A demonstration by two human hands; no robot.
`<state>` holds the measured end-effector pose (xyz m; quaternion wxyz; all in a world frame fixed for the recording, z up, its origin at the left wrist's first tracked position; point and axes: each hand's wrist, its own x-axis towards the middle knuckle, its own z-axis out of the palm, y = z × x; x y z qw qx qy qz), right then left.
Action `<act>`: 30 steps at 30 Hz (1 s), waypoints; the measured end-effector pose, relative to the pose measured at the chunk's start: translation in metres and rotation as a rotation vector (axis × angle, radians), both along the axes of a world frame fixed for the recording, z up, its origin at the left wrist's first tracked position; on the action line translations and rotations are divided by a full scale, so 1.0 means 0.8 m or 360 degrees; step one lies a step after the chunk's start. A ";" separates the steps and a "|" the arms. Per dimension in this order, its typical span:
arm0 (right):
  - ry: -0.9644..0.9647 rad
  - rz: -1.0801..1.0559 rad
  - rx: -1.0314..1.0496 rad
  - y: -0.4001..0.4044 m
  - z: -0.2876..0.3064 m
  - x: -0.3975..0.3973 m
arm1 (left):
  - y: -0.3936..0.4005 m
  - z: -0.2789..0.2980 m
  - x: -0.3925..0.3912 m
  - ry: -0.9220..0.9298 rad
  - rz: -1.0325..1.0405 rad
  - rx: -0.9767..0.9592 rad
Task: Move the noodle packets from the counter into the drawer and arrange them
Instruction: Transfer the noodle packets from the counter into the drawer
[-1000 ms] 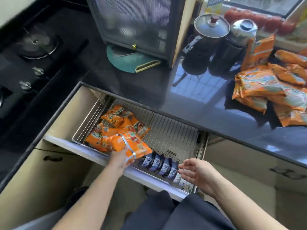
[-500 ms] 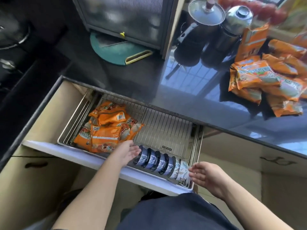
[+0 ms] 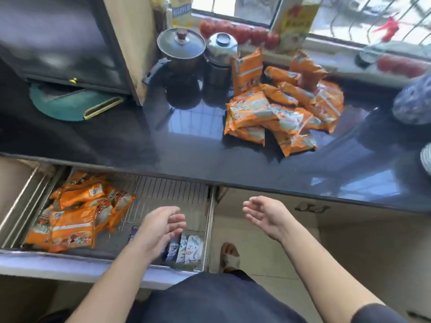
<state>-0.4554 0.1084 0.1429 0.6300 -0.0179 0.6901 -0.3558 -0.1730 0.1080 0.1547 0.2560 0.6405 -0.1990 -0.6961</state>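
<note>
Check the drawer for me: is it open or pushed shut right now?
Open. The drawer is pulled out from under the counter, showing its wire rack and the noodle packets inside it.

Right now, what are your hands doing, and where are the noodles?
Left hand open over drawer. Right hand open, empty. Some packets in drawer, pile on counter. Nothing blocking.

Counter [image 3: 198, 145]: dark polished stone, glossy, mirroring the window. Noodle packets [image 3: 277, 113]: orange plastic film, shiny, crinkled. Drawer [image 3: 163, 194]: bright metal wire grid with smooth metal side rails. Pot [image 3: 180, 46]: dark body, glossy lid. Kettle [image 3: 221, 48]: polished metal.
</note>
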 end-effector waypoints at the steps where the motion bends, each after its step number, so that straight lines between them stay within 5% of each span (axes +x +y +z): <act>1: 0.0006 -0.0030 -0.0014 -0.006 0.001 -0.028 | 0.000 0.006 -0.015 -0.0020 0.0042 -0.0011; 9: 0.0192 -0.0193 -0.0265 -0.147 0.023 -0.214 | 0.041 0.031 -0.112 -0.0004 0.0389 0.0019; 16: 0.0002 0.0059 -0.0231 -0.241 0.012 -0.229 | 0.064 0.059 -0.141 -0.0073 0.0510 -0.0104; 21: 0.0040 -0.0058 -0.0557 -0.237 0.031 -0.227 | 0.074 0.070 -0.150 -0.0158 0.0508 -0.0164; 26: 0.0193 -0.0008 -0.0697 -0.180 0.081 -0.239 | 0.079 0.074 -0.165 -0.0347 0.0333 -0.0236; 30: 0.0267 0.0055 -0.0716 -0.099 0.112 -0.220 | 0.077 0.074 -0.196 -0.0930 -0.0246 -0.0690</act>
